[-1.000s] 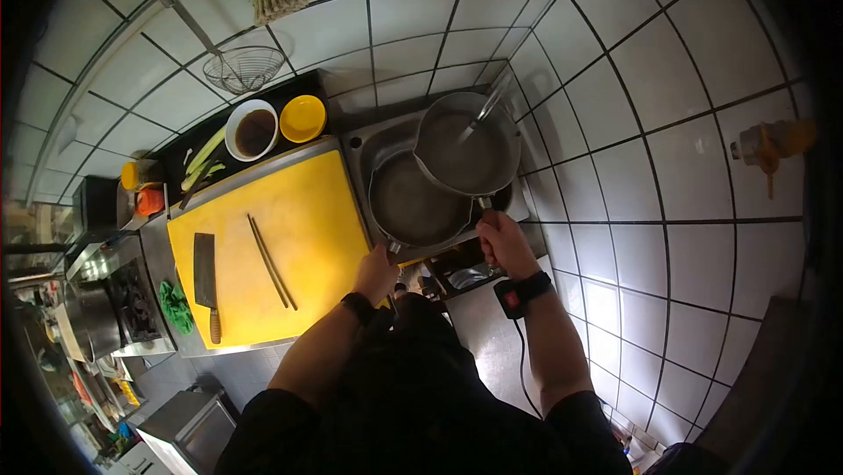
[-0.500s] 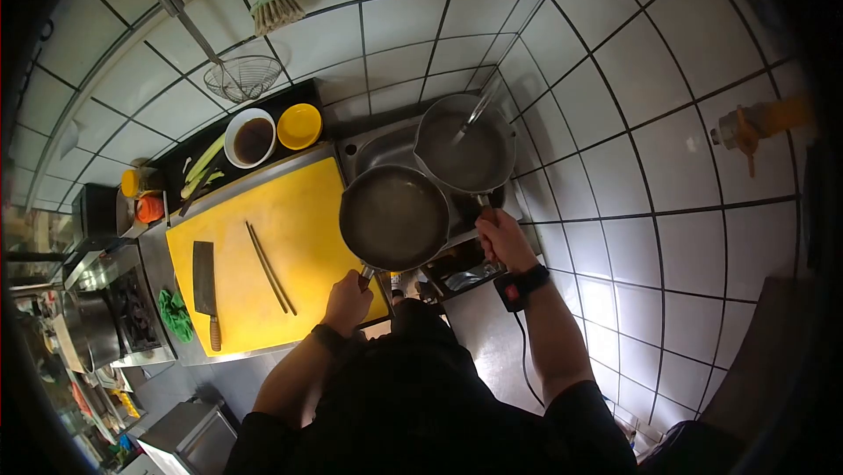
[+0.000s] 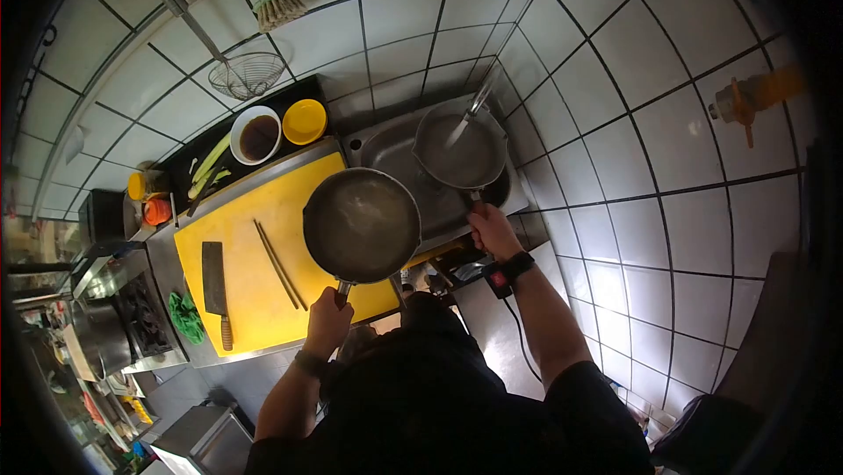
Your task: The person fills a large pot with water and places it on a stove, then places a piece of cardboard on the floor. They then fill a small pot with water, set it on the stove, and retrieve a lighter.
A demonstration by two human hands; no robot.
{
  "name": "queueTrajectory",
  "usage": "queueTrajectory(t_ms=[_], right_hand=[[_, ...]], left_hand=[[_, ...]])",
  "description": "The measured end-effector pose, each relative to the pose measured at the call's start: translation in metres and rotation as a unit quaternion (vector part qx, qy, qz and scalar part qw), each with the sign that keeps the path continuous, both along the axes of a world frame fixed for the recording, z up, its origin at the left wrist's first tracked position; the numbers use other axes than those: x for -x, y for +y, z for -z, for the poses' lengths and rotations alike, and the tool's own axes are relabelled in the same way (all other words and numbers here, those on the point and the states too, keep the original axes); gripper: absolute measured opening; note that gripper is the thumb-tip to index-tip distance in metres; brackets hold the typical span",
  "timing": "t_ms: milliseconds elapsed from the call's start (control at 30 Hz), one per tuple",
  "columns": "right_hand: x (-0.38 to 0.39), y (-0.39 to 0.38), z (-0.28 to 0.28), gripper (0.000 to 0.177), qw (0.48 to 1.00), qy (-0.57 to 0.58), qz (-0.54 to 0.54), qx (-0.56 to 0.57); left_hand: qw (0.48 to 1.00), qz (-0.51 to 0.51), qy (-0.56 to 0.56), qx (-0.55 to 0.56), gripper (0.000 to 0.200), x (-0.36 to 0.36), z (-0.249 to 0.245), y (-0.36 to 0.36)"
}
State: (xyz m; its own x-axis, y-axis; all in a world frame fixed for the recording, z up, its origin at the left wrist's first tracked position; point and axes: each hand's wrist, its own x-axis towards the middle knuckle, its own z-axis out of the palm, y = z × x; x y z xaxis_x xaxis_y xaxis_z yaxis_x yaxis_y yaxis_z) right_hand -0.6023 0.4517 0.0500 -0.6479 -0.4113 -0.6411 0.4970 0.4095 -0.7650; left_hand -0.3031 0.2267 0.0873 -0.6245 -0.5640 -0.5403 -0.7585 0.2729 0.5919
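My left hand (image 3: 329,324) is closed round the handle of a dark frying pan (image 3: 362,227), held over the right side of the yellow cutting board (image 3: 250,291). Some cloudy liquid seems to lie in that pan. My right hand (image 3: 493,232) grips the handle of a second, grey pan (image 3: 458,152) in the sink (image 3: 378,148). Water runs from the tap (image 3: 481,99) into this second pan. On the board lie a cleaver (image 3: 213,286) and a pair of chopsticks (image 3: 281,264), both left of the frying pan.
Behind the board stand a white bowl of dark liquid (image 3: 258,138), a yellow bowl (image 3: 305,122) and green stalks (image 3: 211,157). A wire strainer (image 3: 248,76) and a brush (image 3: 277,6) hang on the tiled wall. A green cloth (image 3: 185,317) lies left of the board.
The frying pan in my left hand has moved left, away from the sink and over the board. The pan in my right hand has shifted slightly left and toward the back under the tap.
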Motion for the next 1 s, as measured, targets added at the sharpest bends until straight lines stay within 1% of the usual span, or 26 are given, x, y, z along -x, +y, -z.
queueTrajectory(t_ms=[67,100,133,167,233,267,300,367,400,433,467,500,533,567,600,667,700,733,767,800,833,867,900,933,967,1000], right_hand=[[-0.007,-0.007,0.031,0.014,1.000,0.006,0.014,0.001],[-0.012,-0.009,0.056,0.015,0.999,0.034,0.017,0.011],[-0.016,-0.014,0.068,0.017,0.998,0.063,0.021,0.020],[-0.021,-0.019,0.080,0.017,0.998,0.062,0.021,0.021],[-0.034,-0.031,0.094,0.015,0.996,0.057,0.063,-0.001],[-0.038,-0.036,0.102,0.015,0.997,0.055,0.060,-0.001],[-0.042,-0.042,0.110,0.014,0.997,0.044,0.059,0.008],[-0.046,-0.051,0.124,0.013,0.998,0.029,0.051,0.020],[-0.048,-0.058,0.127,0.013,0.998,0.006,0.065,0.022],[-0.052,-0.066,0.131,0.012,0.997,-0.018,0.075,0.024],[-0.051,-0.062,0.189,0.011,0.992,0.104,0.002,0.077],[-0.050,-0.056,0.246,0.011,0.960,0.241,-0.060,0.131],[-0.050,-0.051,0.301,0.011,0.909,0.362,-0.100,0.182],[-0.052,-0.070,0.244,0.011,0.985,0.135,-0.011,0.105],[-0.054,-0.093,0.174,0.011,0.986,-0.087,0.139,0.028],[-0.054,-0.098,0.189,0.014,0.991,-0.069,0.114,0.017],[-0.050,-0.095,0.204,0.014,0.993,-0.073,0.095,0.021],[-0.046,-0.089,0.224,0.015,1.000,0.008,0.006,0.014],[-0.040,-0.082,0.247,0.016,0.993,0.091,-0.080,0.010],[-0.029,-0.073,0.278,0.016,0.991,0.091,-0.093,0.017],[-0.016,-0.064,0.314,0.019,0.925,0.299,-0.207,0.112],[-0.008,-0.059,0.340,0.021,0.794,0.486,-0.303,0.203],[-0.005,-0.058,0.357,0.021,0.789,0.486,-0.311,0.212],[-0.004,-0.060,0.367,0.022,0.919,0.304,-0.213,0.133],[-0.004,-0.065,0.371,0.024,0.989,0.100,-0.103,0.039],[-0.007,-0.073,0.329,0.024,0.953,0.192,-0.231,-0.041]], left_hand=[[1.000,-0.016,-0.004,-0.007,0.021,-0.009,-0.001,-0.002],[1.000,-0.023,-0.008,-0.001,0.020,-0.012,-0.005,-0.003],[0.999,-0.031,-0.011,0.005,0.020,-0.016,-0.007,-0.004],[0.999,-0.031,-0.012,0.006,0.020,-0.020,-0.008,-0.004],[0.997,-0.071,-0.025,-0.007,0.019,-0.029,-0.008,-0.006],[0.996,-0.087,-0.030,-0.009,0.018,-0.032,-0.011,-0.006],[0.995,-0.091,-0.032,-0.008,0.018,-0.039,-0.007,-0.006],[0.997,-0.067,0.012,0.026,0.016,-0.057,0.005,-0.009],[0.997,-0.075,0.008,0.029,0.016,-0.061,0.003,-0.008],[0.996,-0.092,0.005,0.007,0.015,-0.063,0.000,-0.007],[0.993,-0.114,0.000,-0.013,0.015,-0.068,-0.005,-0.004],[0.992,-0.123,-0.005,-0.009,0.015,-0.066,-0.014,-0.002],[0.992,-0.124,0.001,0.004,0.016,-0.075,-0.007,-0.001],[0.992,-0.126,0.007,0.018,0.017,-0.086,0.000,0.000],[0.990,-0.136,0.003,0.033,0.018,-0.090,-0.005,0.002],[0.987,-0.158,-0.007,0.041,0.021,-0.086,-0.024,0.004],[0.983,-0.177,-0.010,0.047,0.021,-0.088,-0.026,0.004],[0.981,-0.190,-0.008,0.040,0.021,-0.092,-0.028,0.005],[0.979,-0.201,-0.004,0.033,0.021,-0.098,-0.030,0.006],[0.976,-0.211,0.006,0.045,0.022,-0.107,-0.021,0.007],[0.973,-0.225,0.007,0.050,0.022,-0.112,-0.024,0.006],[0.970,-0.236,-0.001,0.048,0.026,-0.115,-0.028,0.005],[0.968,-0.247,-0.008,0.045,0.029,-0.117,-0.032,0.003],[0.967,-0.250,-0.013,0.047,0.027,-0.120,-0.040,0.001],[0.964,-0.261,-0.012,0.051,0.027,-0.121,-0.050,-0.002],[0.958,-0.287,-0.014,0.022,0.025,-0.122,-0.061,-0.005]])
